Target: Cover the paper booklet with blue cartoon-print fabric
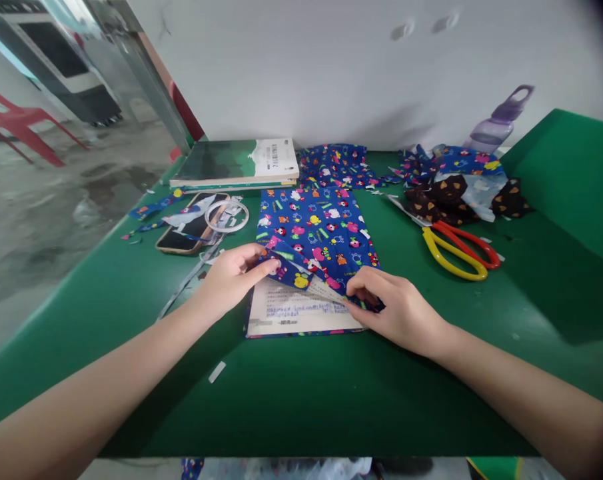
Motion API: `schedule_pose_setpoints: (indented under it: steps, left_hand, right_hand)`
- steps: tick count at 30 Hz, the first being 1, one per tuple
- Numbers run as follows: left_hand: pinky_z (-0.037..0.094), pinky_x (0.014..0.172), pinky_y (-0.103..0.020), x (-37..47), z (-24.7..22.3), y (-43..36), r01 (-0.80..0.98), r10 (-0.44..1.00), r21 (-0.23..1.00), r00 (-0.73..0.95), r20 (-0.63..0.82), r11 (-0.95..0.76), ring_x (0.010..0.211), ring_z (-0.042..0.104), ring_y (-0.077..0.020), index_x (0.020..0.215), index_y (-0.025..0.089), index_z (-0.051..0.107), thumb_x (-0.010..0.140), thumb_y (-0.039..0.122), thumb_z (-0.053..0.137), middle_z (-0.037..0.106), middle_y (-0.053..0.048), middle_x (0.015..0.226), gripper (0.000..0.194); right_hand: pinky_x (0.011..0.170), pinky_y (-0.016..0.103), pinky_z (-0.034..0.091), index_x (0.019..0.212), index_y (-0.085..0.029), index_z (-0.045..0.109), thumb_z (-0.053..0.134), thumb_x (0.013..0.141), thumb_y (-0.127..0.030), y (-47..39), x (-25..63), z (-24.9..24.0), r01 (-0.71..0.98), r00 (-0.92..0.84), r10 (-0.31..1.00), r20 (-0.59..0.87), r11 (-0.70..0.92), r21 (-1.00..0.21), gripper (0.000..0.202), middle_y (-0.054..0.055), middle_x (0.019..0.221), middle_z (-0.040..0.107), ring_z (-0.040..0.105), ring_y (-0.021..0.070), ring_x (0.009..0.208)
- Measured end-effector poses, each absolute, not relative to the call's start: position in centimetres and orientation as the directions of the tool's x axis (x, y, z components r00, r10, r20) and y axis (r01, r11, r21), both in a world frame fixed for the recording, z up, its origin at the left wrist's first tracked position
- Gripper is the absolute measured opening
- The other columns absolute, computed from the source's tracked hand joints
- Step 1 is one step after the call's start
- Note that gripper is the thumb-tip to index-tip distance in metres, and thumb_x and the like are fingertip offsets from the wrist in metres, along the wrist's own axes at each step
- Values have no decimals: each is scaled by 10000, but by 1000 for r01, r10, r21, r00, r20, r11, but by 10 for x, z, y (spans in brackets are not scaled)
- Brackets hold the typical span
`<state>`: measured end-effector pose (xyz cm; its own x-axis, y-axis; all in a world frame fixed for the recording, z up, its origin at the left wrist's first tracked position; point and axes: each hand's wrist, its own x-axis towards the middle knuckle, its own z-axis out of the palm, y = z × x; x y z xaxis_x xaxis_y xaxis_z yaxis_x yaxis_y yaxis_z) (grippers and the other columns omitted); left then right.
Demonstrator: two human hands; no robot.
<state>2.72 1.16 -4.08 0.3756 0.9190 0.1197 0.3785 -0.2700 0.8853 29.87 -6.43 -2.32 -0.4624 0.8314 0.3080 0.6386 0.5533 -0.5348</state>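
Blue cartoon-print fabric lies over an open book at the middle of the green table. My left hand pinches the fabric's folded near edge, thumb on top, above the left part of the page. On the right, my right hand has its fingers closed on the same fabric near the book's right edge. Between my hands the fabric edge is lifted at a slant, and the printed page shows beneath it. Fabric also shows along the book's bottom edge.
Scissors with yellow and red handles lie right of the book. Stacked books, a phone and a tape roll are left. Fabric scraps and a purple bottle stand back right. A green panel rises at right.
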Motion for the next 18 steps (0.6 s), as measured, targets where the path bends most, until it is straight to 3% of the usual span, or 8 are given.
schedule_pose_setpoints:
  steps: [8,14,18]
  left_hand:
    - [547,773,-358,30,-37,9,325,946,942,323,-33,-78,863,676,-222,949,169,656,822,425,614,713,-69,960,289]
    - [522,790,-333,32,-36,9,315,947,947,319,-41,-65,886,662,-213,957,166,646,818,414,619,706,-62,971,286]
    - [518,752,-308,30,-35,7,362,946,920,322,28,-150,853,655,-197,938,169,632,839,393,597,698,-43,934,248]
  right_hand:
    - [680,276,420,908,-201,528,487,890,-183,-59,305,-24,609,-627,703,336,711,-351,48,26,886,595,538,135,779]
    - [683,269,416,861,-190,554,494,871,-158,-57,307,-21,554,-670,668,324,740,-381,69,26,881,580,532,122,781]
    - [660,256,430,909,-190,569,576,834,-208,-58,309,-18,431,-652,657,377,731,-529,78,26,881,579,531,115,764]
